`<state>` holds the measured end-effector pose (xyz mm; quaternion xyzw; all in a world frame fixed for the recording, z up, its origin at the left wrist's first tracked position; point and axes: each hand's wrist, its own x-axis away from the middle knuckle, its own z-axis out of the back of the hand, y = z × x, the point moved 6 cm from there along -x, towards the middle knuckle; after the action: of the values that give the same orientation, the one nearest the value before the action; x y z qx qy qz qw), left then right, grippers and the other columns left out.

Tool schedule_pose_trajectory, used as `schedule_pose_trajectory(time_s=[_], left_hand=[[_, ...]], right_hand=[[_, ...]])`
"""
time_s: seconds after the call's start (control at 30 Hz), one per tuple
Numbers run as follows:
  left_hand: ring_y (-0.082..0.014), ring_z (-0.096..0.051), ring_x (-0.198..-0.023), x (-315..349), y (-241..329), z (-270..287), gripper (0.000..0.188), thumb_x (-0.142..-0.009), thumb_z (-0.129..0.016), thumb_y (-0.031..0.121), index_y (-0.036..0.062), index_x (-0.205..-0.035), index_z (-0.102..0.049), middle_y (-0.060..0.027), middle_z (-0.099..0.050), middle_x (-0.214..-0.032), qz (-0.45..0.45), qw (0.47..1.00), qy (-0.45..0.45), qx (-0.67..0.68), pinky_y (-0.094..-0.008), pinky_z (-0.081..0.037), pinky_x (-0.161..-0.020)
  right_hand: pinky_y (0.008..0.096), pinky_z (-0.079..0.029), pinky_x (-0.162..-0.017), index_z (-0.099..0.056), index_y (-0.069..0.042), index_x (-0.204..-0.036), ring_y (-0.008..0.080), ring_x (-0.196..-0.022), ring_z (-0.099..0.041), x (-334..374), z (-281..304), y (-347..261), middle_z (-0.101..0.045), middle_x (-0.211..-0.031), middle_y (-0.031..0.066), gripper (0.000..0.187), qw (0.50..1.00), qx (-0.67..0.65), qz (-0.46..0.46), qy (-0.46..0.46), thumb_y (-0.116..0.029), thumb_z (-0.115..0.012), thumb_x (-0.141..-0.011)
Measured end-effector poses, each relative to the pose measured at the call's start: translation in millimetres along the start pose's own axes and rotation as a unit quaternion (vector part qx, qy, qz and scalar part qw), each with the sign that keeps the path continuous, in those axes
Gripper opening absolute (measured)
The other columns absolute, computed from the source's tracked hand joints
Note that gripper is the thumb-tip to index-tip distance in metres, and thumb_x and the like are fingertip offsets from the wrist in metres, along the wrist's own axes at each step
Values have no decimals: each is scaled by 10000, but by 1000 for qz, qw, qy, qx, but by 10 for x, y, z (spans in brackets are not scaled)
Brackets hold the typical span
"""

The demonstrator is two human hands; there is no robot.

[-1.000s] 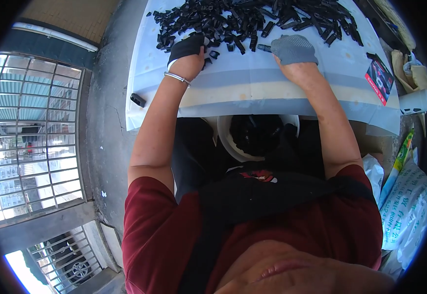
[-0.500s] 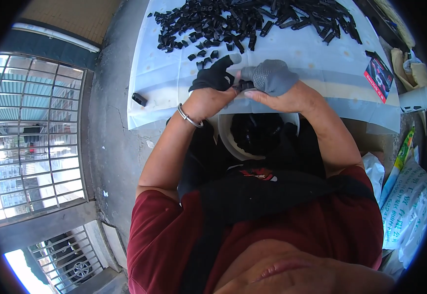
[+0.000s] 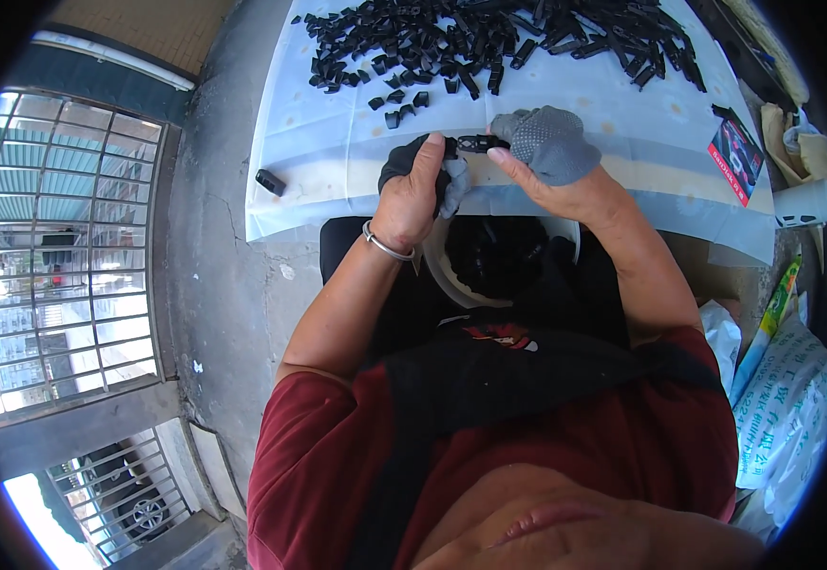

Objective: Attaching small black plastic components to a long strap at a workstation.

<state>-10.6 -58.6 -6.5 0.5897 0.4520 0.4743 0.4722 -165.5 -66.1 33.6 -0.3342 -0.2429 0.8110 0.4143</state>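
Observation:
Between my hands, over the near edge of the table, runs a small black plastic part point(image 3: 478, 143) with an openwork middle. My left hand point(image 3: 420, 179), in a black and grey glove with the thumb bare, is closed on its left end. Thumb and gloved fingers of my right hand point(image 3: 548, 152), in a grey dotted glove, pinch the right end. Whether it is one piece or two joined, I cannot tell. Past my hands, a loose heap of short black plastic pieces point(image 3: 366, 57) lies on the table; longer black pieces point(image 3: 613, 43) lie at its right.
A pale cloth point(image 3: 319, 142) covers the table. At its left edge sits a single black piece point(image 3: 269, 181); a printed card point(image 3: 736, 157) is at the right. A white bucket point(image 3: 442, 271) with dark contents stands below my hands. Plastic bags point(image 3: 784, 408) lie at the right.
My left hand has turned, its thumb now on top, and the hands have moved apart. The black part between them now shows more fully.

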Motion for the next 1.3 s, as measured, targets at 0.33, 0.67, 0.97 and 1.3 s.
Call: schedule_pose_trajectory(time_s=[0.33,0.67,0.97,1.3], left_hand=[[-149,-473,-516,-3,132,-33,391,-923,-356,305,16,-775,-574,-44,-527,-588,-73,973,12,-217,-303,-387,-501],[-369,-548,-673,73,311,-146,336,-891,-381,253,11,-744,-563,-199,-576,-715,-147,873,-109,-452,-420,-428,-603],[-303,-584,-791,-593,382,431,297,-779,-531,283,58,-965,-581,-144,-608,-875,-167,716,77,-674,-377,-461,-715],[-302,-585,-786,-442,290,371,266,-721,-545,180,47,-948,-583,-155,-599,-855,-203,713,102,-664,-368,-472,-716]], right_hand=[[344,-459,-641,-596,-35,-904,269,-734,-572,47,-78,-95,-605,-806,119,266,995,95,24,-36,-282,-589,-807],[376,-455,-726,-588,-43,-951,308,-813,-568,30,-198,-219,-600,-874,146,314,986,127,59,-94,-318,-566,-800],[394,-443,-804,-567,-93,-1069,338,-932,-547,-659,77,380,-585,-985,176,453,940,281,-192,-38,-458,-455,-826],[405,-459,-755,-583,-75,-1003,330,-889,-554,-373,-49,335,-592,-930,150,242,939,344,-24,22,-114,-516,-774]])
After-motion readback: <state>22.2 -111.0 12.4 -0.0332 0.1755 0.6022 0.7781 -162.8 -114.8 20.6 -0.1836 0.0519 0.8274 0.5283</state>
